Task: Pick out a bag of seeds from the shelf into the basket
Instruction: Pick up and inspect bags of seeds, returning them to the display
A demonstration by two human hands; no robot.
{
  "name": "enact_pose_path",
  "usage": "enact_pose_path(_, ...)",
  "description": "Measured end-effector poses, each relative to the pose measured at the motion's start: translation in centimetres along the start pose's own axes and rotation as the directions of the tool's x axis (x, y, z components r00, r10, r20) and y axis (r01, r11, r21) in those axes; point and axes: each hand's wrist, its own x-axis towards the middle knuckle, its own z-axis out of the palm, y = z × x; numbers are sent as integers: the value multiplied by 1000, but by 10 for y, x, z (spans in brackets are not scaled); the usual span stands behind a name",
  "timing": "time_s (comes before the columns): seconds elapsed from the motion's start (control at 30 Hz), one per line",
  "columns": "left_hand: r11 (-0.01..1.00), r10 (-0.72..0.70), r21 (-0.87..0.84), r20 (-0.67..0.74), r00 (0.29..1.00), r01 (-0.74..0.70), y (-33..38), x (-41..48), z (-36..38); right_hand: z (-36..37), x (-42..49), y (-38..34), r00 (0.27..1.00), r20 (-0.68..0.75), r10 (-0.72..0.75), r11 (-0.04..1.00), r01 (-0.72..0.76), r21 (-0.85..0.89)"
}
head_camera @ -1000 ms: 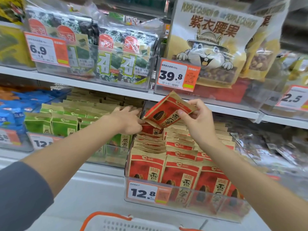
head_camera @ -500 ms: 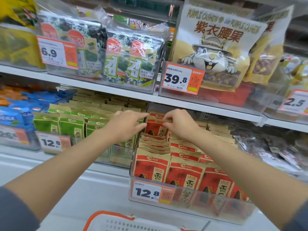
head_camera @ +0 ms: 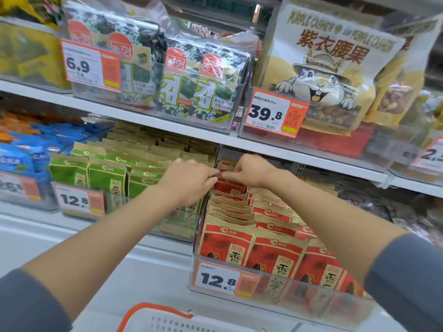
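Red-and-tan bags of sunflower seeds (head_camera: 275, 255) stand in rows in a clear bin with a 12.8 price tag on the lower shelf. My left hand (head_camera: 189, 180) and my right hand (head_camera: 251, 171) meet at the back of the left row. The fingertips of both pinch the top edge of one red seed bag (head_camera: 230, 186), which stands in the row under the upper shelf. The white basket (head_camera: 167, 323) with an orange rim shows at the bottom edge, below my arms.
Green seed bags (head_camera: 107, 178) fill the bin to the left, with blue packets (head_camera: 21, 159) beyond. The upper shelf (head_camera: 191, 133) carries seaweed packs (head_camera: 191, 85) and large cashew bags (head_camera: 330, 75) and overhangs the back of the red row.
A second ago my right hand held a red bag raised and tilted above the row. The bag has gone down into the back of the row, and both hands now meet on its top edge.
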Motion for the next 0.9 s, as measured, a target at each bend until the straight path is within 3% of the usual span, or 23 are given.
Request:
enact_pose_path(0.1,1000,6,-18,-17,1000,-6,0,-3,2,6,7,10,993,-100,60,993,-49,107)
enact_pose_path(0.3,1000,12,-12,-30,999,-12,2,-3,0,9,11,3,995,38,87,994,-85,-65)
enact_pose_path(0.43,996,17,-91,-66,998,-23,3,-9,-4,10,1,-3,998,-64,27,997,-31,-66)
enact_pose_path(0.6,909,-73,-416,-214,974,-23,11,-28,-16,-17,-55,-1,938,-316,-138,990,142,-11)
enact_pose_path(0.67,836,-131,-549,-253,958,-30,22,-35,-28,-37,-82,-2,861,-484,-157,968,231,96)
enact_pose_path(0.77,698,-165,-714,-237,957,-57,43,-43,-53,-69,-123,-8,744,-668,-16,863,347,367)
enact_pose_path(0.83,575,-171,-815,-209,963,-75,61,-51,-70,-82,-147,-11,723,-682,112,766,374,522)
enact_pose_path(0.9,488,-213,-870,-196,957,-69,78,-62,-81,-86,-164,-11,748,-628,214,640,378,669)
